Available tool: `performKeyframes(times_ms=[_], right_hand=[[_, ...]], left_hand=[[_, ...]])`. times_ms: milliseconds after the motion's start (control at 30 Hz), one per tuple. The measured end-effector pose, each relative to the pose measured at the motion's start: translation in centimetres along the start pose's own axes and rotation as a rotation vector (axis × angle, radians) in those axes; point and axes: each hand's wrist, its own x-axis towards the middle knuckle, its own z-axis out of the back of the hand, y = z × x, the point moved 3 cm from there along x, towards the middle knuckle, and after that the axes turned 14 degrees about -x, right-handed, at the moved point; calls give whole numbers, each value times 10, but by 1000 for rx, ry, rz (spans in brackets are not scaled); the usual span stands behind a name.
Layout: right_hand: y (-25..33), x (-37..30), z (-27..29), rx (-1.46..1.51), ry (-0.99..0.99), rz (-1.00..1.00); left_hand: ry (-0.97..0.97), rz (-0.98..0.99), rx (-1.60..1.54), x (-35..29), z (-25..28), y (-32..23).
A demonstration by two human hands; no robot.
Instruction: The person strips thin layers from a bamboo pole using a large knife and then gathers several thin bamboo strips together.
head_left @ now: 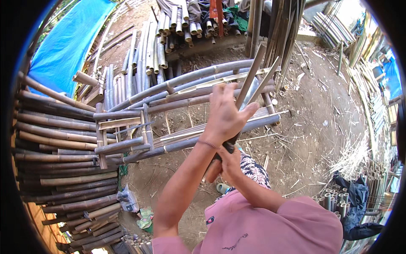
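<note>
Above the bench, a length of split bamboo (250,76) slants up to the right, its upper end parted into two strips. Between them shows a blue-grey blade (253,89). My left hand (226,112) is around the bamboo just below the split, with fingers bent on one side and thumb on the other. Lower down, close to my body, my right hand (230,163) grips a dark handle (229,146), seemingly that of the knife. My left wrist partly hides where handle, blade and bamboo meet. A brown rounded end pokes out beside my right fingers.
A bamboo bench frame (177,145) lies beyond my hands, with thin strips along it. Stacked bamboo poles (63,134) fill the left side. Cut poles (158,55) are piled at the back near a blue tarp (69,44). Pale shavings (349,158) litter the dirt floor at right.
</note>
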Motion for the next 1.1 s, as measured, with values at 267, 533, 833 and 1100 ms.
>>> performKeyframes(times_ms=[267, 533, 833, 1100], right_hand=[[25, 145, 167, -131, -464, -179], [-34, 213, 344, -63, -827, -259], [-80, 188, 443, -55, -1039, -414], [-94, 194, 428, -43, -1092, -510]], left_hand=[[452, 591, 312, -127, -88, 178], [965, 756, -389, -92, -166, 341], [602, 322, 568, -16, -237, 620], [415, 11, 303, 13, -231, 648]])
